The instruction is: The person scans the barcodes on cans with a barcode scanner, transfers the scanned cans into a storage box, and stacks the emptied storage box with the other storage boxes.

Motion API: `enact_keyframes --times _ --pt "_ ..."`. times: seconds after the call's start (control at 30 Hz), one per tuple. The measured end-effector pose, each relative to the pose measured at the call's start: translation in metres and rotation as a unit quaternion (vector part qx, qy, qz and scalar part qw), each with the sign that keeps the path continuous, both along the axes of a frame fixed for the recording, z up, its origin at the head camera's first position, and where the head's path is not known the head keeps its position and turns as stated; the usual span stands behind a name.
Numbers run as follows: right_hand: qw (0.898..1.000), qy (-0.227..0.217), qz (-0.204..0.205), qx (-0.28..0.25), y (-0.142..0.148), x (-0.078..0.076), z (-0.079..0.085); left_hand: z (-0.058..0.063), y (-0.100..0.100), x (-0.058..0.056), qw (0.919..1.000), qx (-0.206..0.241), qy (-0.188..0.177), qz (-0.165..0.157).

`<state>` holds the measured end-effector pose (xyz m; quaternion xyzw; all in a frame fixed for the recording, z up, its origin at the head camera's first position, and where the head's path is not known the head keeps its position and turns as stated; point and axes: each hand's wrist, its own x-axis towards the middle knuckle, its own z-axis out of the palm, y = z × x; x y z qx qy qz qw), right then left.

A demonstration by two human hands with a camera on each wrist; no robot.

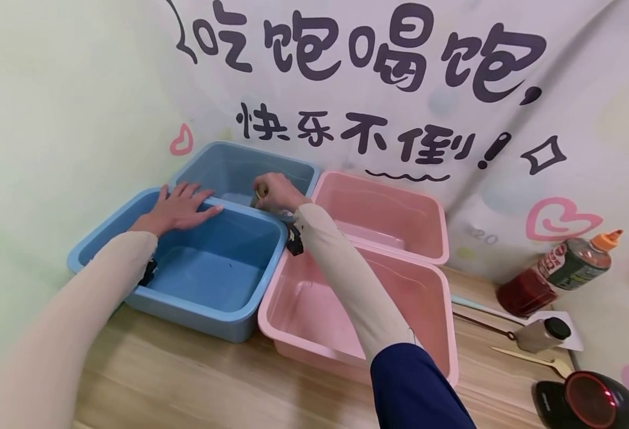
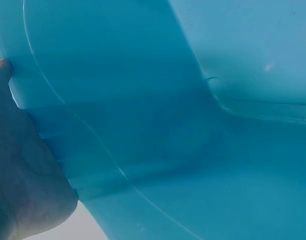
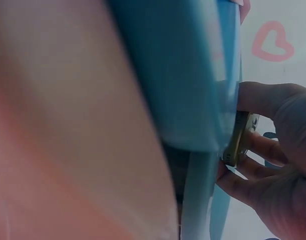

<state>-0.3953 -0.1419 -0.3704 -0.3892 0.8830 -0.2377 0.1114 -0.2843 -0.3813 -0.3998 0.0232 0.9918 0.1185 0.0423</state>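
Observation:
My left hand [image 1: 182, 208] lies with fingers spread over the far rim of the front blue bin [image 1: 186, 307]. In the left wrist view, part of that hand [image 2: 27, 165] shows at the bin's edge. My right hand [image 1: 280, 192] is over the near right part of the back blue bin [image 1: 223, 149]. It pinches a small brownish-gold object [image 3: 238, 140] with a flat, box-like side between thumb and fingers. From the head view, the fingers hide most of this object. A clear, shiny bit shows under the right hand near the bin's rim.
Two pink bins, one in front [image 1: 314, 310] and one behind [image 1: 379, 208], stand right of the blue ones. The right forearm crosses the front pink bin. Further right are a red sauce bottle [image 1: 529, 289], a black-capped jar [image 1: 542, 335], long utensils and a black device [image 1: 588, 399].

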Motion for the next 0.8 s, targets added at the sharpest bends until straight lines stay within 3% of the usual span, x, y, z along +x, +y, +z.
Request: enact_keyframes --times 0.1,0.43,0.8 --pt "1.000 -0.009 0.010 0.009 -0.004 -0.001 0.001 0.001 -0.002 0.002 1.0000 0.002 0.000 0.001" --pt "0.998 -0.019 0.030 0.049 -0.012 -0.002 0.002 -0.012 -0.011 -0.006 1.0000 0.001 -0.002 0.001" --pt "0.994 -0.018 0.052 0.091 -0.016 -0.007 0.012 -0.002 -0.005 -0.002 1.0000 -0.002 0.005 -0.001"
